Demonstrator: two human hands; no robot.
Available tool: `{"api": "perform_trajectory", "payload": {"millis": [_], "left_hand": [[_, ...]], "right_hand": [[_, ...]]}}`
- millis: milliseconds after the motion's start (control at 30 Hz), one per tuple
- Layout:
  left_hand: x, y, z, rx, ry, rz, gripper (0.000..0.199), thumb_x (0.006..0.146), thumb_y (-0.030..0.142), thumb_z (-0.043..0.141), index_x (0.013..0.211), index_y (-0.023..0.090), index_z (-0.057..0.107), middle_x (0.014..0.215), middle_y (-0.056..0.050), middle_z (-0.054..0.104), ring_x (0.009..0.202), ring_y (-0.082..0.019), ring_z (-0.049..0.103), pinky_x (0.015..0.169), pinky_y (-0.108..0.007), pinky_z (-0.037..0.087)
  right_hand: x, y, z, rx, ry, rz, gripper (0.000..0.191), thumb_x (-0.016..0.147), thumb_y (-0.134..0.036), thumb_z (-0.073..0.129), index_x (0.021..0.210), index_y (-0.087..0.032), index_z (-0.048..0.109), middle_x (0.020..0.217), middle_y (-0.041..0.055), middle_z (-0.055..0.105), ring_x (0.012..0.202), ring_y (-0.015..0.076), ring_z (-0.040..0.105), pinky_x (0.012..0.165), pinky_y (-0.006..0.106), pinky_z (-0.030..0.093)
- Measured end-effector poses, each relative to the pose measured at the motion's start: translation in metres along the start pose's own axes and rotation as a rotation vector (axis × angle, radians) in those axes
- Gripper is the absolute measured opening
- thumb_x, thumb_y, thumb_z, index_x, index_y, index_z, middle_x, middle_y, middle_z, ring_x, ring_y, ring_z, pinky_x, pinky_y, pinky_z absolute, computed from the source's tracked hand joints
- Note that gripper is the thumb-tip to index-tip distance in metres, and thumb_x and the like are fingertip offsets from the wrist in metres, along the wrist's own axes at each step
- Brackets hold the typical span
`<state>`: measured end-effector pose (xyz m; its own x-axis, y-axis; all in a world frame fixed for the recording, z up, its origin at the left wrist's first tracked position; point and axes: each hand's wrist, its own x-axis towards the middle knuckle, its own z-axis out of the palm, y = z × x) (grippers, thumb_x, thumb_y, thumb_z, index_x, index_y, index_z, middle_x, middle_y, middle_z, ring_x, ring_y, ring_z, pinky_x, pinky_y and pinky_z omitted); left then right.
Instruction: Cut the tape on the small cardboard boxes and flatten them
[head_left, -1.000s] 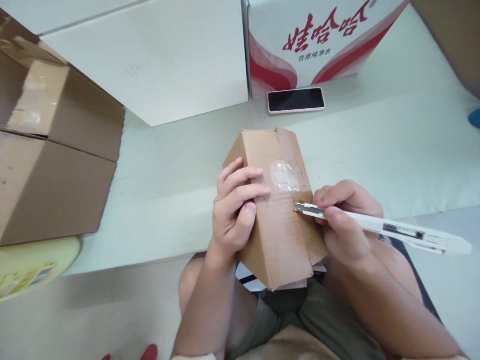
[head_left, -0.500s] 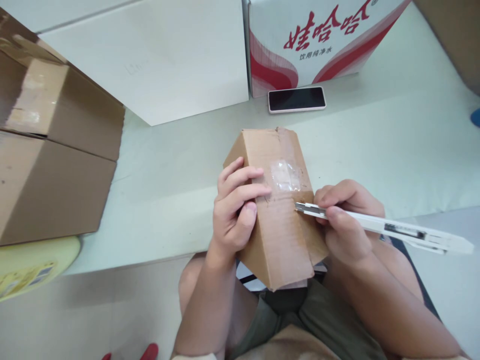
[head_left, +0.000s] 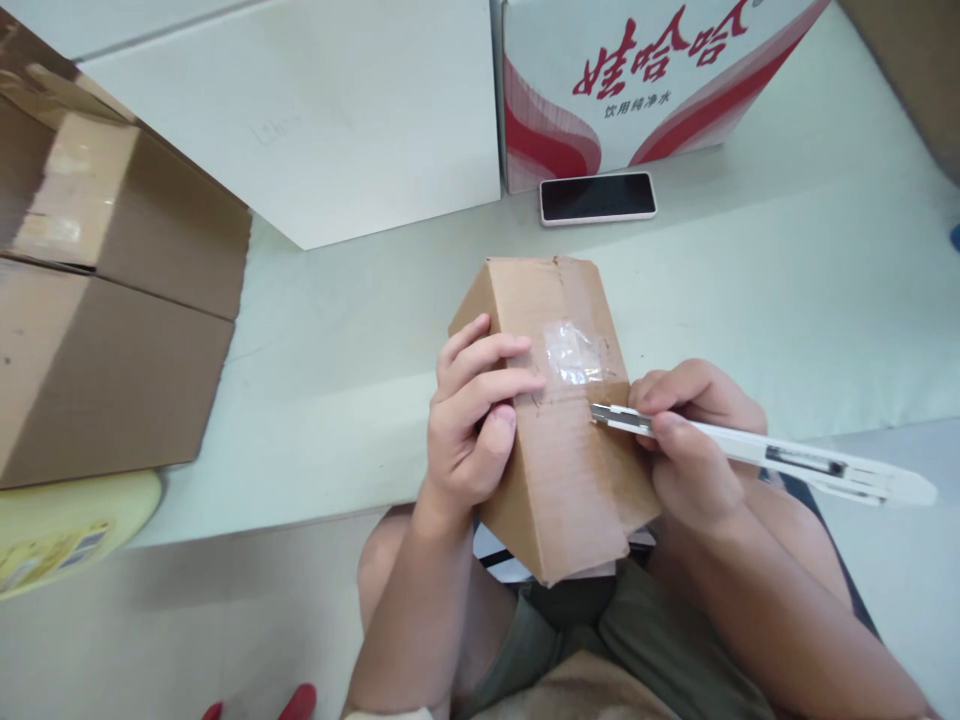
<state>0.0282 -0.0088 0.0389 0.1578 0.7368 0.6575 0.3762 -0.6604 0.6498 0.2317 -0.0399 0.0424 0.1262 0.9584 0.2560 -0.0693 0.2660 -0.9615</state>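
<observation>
A small brown cardboard box (head_left: 574, 490) rests tilted over my lap by the table's front edge. My left hand (head_left: 476, 420) grips its left side, fingers lying over the top face and thumb along the near side. In my right hand (head_left: 694, 430) is a white utility knife (head_left: 806, 455), pinched close to its blade end. The blade tip touches the box's top face right of the middle, near a torn spot. Just beyond the tip, clear tape (head_left: 574, 352) covers part of the face.
A phone (head_left: 598, 198) lies before a white and red carton (head_left: 630, 90). Left of it stands a large white box (head_left: 322, 130). Brown cartons (head_left: 142, 340) are stacked at the left, above a yellow labelled object (head_left: 82, 525). The table (head_left: 337, 400) is pale green.
Almost nothing differs. The knife's rear end has shifted slightly left, while its tip stays at the same place on the box. The whole view has moved a little.
</observation>
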Motion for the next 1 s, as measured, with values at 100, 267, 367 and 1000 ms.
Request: {"api": "perform_trajectory", "payload": {"millis": [100,267,367,1000], "left_hand": [[0.0014,-0.0002,0.0002,-0.031,0.004,0.012,0.027,0.109,0.034,0.046,0.111,0.028,0.072,0.125,-0.002,0.075,0.126,-0.023,0.068,0.124,-0.053,0.048],[0.0016,0.0001,-0.0001,-0.044,0.003,0.009,0.027,0.109,0.033,0.046,0.111,0.027,0.072,0.126,-0.003,0.075,0.129,-0.024,0.067,0.125,-0.052,0.048],[0.0013,0.0003,-0.0001,-0.034,0.005,0.008,0.027,0.109,0.034,0.046,0.110,0.027,0.072,0.125,-0.003,0.075,0.129,-0.024,0.067,0.124,-0.053,0.048],[0.0015,0.0007,-0.0002,-0.041,-0.001,0.005,0.026,0.109,0.033,0.046,0.111,0.027,0.072,0.126,-0.003,0.075,0.129,-0.023,0.067,0.125,-0.053,0.048]], "right_hand": [[-0.0002,0.0006,-0.0004,-0.010,0.004,-0.004,0.014,0.093,-0.035,0.068,0.082,-0.027,0.065,0.060,-0.0021,0.052,0.052,0.0156,0.040,0.048,0.036,0.027],[0.0004,0.0013,0.0000,-0.012,0.015,-0.014,0.012,0.092,-0.033,0.069,0.081,-0.027,0.066,0.061,-0.0020,0.053,0.052,0.0153,0.041,0.047,0.035,0.027],[0.0011,0.0014,0.0005,-0.009,0.018,-0.020,0.012,0.091,-0.033,0.069,0.081,-0.027,0.066,0.060,-0.0021,0.052,0.051,0.0151,0.041,0.046,0.035,0.027],[0.0005,0.0011,-0.0001,-0.025,0.016,-0.007,0.009,0.090,-0.029,0.067,0.081,-0.027,0.066,0.060,-0.0021,0.051,0.051,0.0149,0.041,0.047,0.034,0.026]]}}
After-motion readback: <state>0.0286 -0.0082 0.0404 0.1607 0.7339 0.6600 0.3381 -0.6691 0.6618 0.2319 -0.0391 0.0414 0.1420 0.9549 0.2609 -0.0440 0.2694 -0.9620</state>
